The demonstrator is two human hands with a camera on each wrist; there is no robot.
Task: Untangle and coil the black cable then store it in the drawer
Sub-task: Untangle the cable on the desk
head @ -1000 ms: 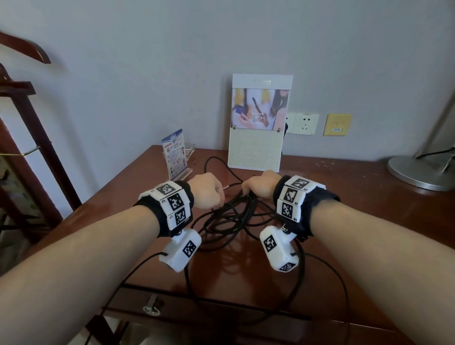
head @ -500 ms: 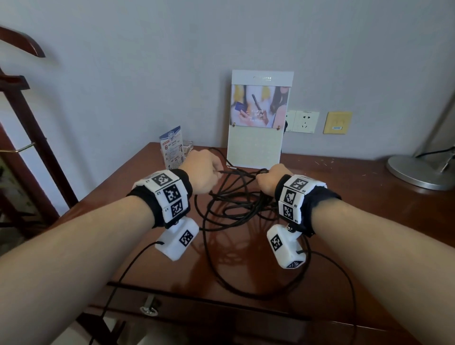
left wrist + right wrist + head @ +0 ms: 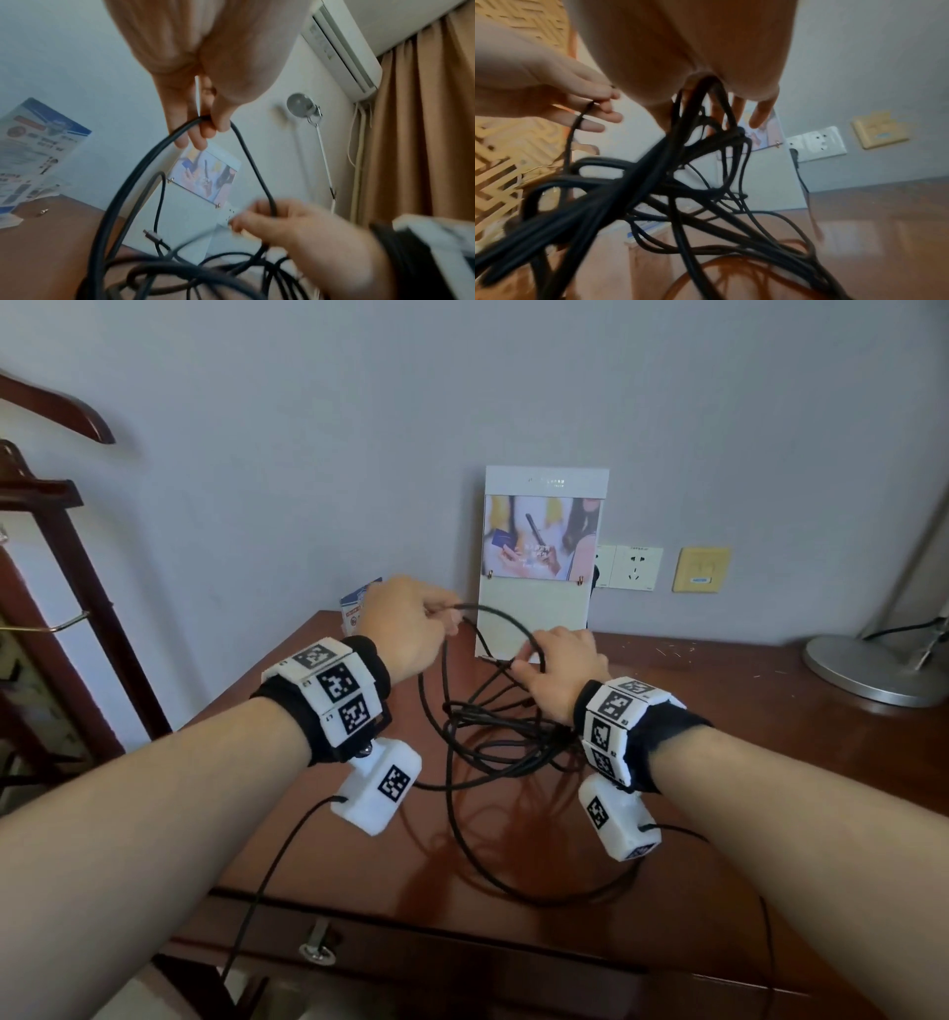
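Observation:
The black cable (image 3: 464,809) hangs in a tangle between my hands, its lowest loops lying on the wooden desk (image 3: 744,737). My left hand (image 3: 411,629) is raised at the left and pinches one strand (image 3: 203,119) between thumb and fingers. My right hand (image 3: 557,667) is lower and to the right, its fingers curled around a bundle of strands (image 3: 706,97). A single arc of cable (image 3: 506,621) runs from one hand to the other. A metal plug (image 3: 151,235) dangles below the left hand. The drawer front (image 3: 462,963) with its metal pull (image 3: 317,947) sits shut below the desk edge.
A white picture board (image 3: 539,562) leans on the wall behind the hands, with a small leaflet stand (image 3: 354,608) to its left. Wall sockets (image 3: 629,567) and a lamp base (image 3: 873,670) are on the right. A wooden rack (image 3: 46,588) stands at the left.
Both hands have risen and moved apart; the left went up and left with its strand, drawing a loop out of the tangle. More of the cable has lifted off the desk.

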